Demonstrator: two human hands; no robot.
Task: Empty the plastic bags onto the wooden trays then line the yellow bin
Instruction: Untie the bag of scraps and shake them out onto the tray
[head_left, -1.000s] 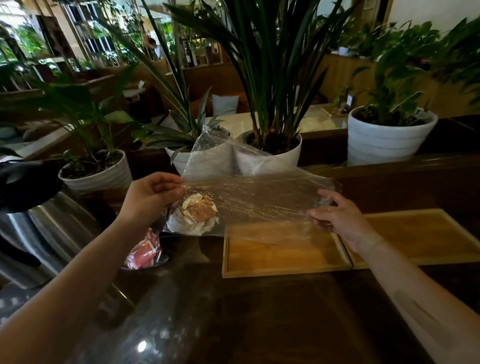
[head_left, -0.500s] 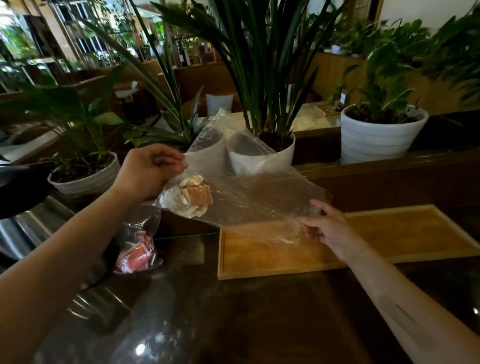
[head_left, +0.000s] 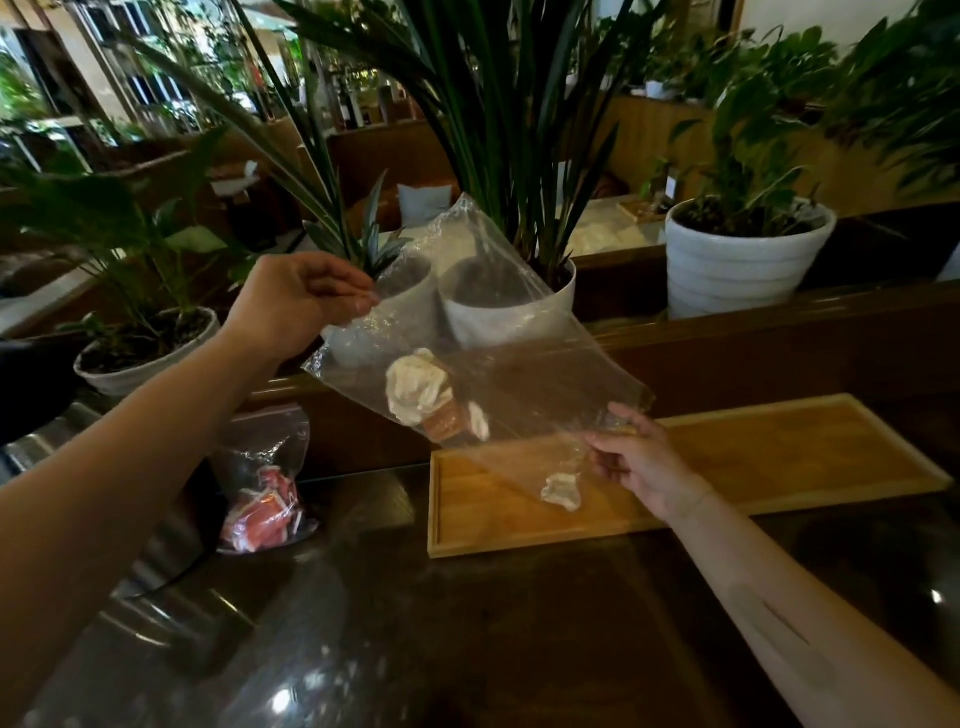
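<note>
From the head camera, the left hand (head_left: 291, 306) pinched the clear plastic bag (head_left: 498, 332) by its raised corner, and the right hand (head_left: 641, 462) gripped its low end. The bag slanted down-right over the wooden tray (head_left: 467, 525), where a pale piece (head_left: 561, 491) showed.

Left hand (head_left: 291, 306): raised high, fingers curled and pinched shut on one corner of the plastic bag (head_left: 483, 332) — forearm bare, reaching up from lower left.
Right hand (head_left: 641, 460): lower, fingers pinching the bag's opposite edge — bare forearm stretching in from lower right.
</note>
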